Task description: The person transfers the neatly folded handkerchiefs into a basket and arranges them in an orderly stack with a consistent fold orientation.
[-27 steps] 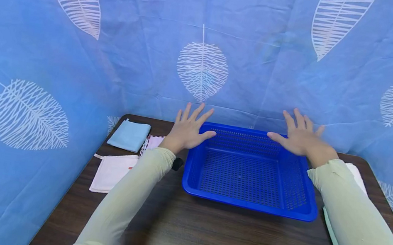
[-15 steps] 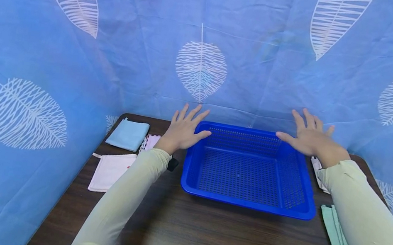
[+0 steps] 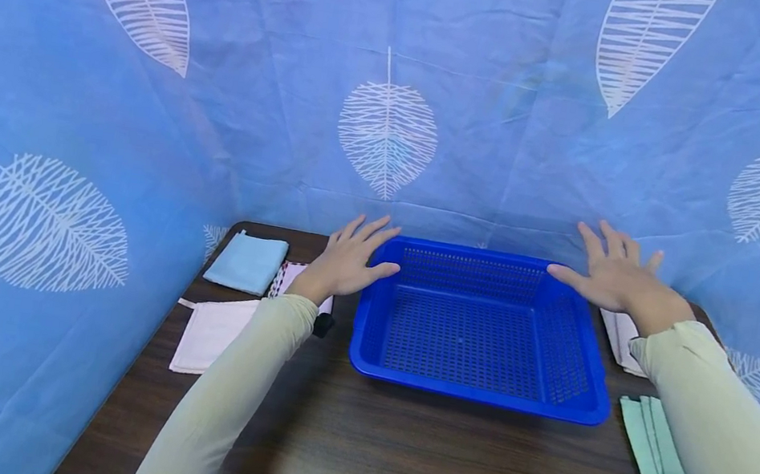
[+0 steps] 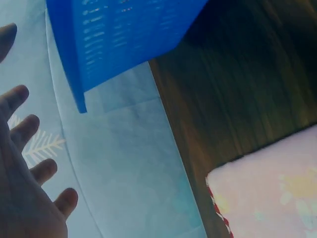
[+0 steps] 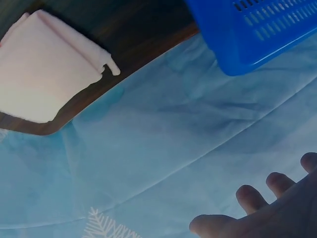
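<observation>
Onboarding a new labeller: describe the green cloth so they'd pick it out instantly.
On the dark brown wood-grain table sits a blue rectangular perforated plastic basket. Beside its near right corner in the head view lies the folded pale-green cloth. It alone is green, unlike the pale pink folded cloth beyond it.

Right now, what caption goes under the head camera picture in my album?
Left hand and right hand, outspread near a blue basket, with cloths on both sides.

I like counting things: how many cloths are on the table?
5. Left: a light blue cloth, a white cloth nearer, and a patterned pink cloth by the left hand. Right: a pale cloth farther back, a green cloth nearer. More may be hidden.
</observation>
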The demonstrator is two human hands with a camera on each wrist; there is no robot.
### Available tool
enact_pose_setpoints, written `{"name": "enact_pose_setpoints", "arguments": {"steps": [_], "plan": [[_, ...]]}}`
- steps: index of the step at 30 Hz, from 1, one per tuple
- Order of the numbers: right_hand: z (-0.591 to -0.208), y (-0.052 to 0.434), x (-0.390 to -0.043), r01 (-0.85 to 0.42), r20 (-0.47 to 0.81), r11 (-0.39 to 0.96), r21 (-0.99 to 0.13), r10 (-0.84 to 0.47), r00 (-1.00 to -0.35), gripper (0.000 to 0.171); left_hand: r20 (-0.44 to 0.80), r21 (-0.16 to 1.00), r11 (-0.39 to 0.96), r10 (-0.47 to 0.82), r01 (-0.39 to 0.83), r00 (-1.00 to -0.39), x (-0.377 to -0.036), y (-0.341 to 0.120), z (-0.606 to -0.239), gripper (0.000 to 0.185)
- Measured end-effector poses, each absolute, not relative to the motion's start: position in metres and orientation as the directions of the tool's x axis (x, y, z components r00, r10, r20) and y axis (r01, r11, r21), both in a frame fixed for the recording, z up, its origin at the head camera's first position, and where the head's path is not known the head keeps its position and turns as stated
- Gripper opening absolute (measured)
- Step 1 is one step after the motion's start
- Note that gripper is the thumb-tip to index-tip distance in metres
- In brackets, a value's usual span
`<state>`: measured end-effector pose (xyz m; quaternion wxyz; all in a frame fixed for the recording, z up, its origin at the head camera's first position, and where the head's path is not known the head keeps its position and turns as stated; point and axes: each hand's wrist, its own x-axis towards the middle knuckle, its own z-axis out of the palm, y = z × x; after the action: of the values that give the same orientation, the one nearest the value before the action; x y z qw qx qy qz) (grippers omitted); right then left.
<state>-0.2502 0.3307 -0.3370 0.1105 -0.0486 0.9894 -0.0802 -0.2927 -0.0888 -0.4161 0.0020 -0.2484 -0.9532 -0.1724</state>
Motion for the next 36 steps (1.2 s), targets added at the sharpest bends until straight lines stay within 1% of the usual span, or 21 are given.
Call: {"name": "enact_pose_setpoints", "arguments": {"steps": [5, 10, 16, 28, 36], "plan": [[-0.335, 0.337, -0.246, -0.067, -0.203, 0.983, -0.171, -0.102, -0.974, 0.105, 0.091, 0.368, 0.796, 0.483, 0.480, -0.871, -0.292, -0.094, -0.423, 0.069], [-0.337, 0.341, -0.242, -0.068, -0.197, 0.984, -0.163, -0.100, -0.975, 0.106, 0.089, 0.385, 0.786, 0.491, 0.485, -0.867, -0.290, -0.097, -0.429, 0.067], [-0.346, 0.347, -0.237, -0.079, -0.188, 0.985, -0.152, -0.107, -0.976, 0.106, 0.137, 0.357, 0.769, 0.519, 0.531, -0.844, -0.286, -0.100, -0.433, 0.063], [-0.357, 0.360, -0.228, -0.050, -0.202, 0.979, -0.197, -0.090, -0.975, 0.106, 0.227, 0.294, 0.738, 0.564, 0.608, -0.794, -0.284, -0.102, -0.442, 0.059], [-0.360, 0.370, -0.225, -0.042, -0.206, 0.979, -0.199, -0.084, -0.975, 0.104, 0.232, 0.298, 0.734, 0.564, 0.610, -0.793, -0.282, -0.103, -0.448, 0.059]]}}
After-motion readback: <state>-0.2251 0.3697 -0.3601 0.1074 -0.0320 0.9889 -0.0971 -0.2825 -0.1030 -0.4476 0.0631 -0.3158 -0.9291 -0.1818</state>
